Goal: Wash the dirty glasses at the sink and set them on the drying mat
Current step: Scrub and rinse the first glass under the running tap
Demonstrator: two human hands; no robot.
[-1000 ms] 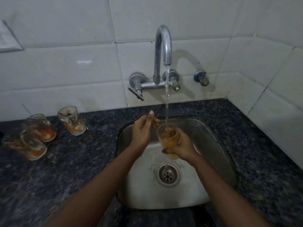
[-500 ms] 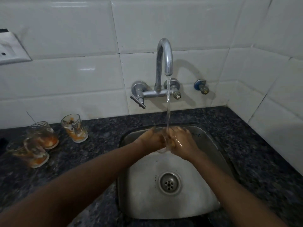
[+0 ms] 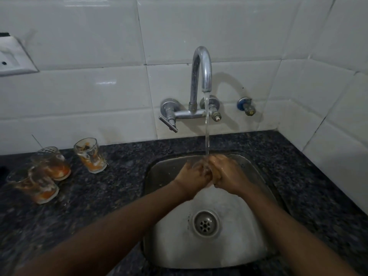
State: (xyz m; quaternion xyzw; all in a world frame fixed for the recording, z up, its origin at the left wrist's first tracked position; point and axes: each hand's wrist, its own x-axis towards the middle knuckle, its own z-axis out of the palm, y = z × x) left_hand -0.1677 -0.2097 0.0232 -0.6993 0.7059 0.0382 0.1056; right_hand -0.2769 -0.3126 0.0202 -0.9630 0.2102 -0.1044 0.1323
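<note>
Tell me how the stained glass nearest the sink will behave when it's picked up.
The glass is thin clear glass, so probably fragile against the stone counter. Orange residue coats its inside, so it may feel greasy, more so in wet hands. It stands upright but tapers toward its base, so a sideways nudge could tip it.

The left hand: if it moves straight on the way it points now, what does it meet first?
The left hand points right and slightly away, so it meets the clear glass already against it, then the right hand. Depth is unclear.

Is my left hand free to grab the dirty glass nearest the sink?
Probably not yet: the left hand is wrapped with the right hand around the glass under the water. The counter path to the dirty glass looks clear.
</note>
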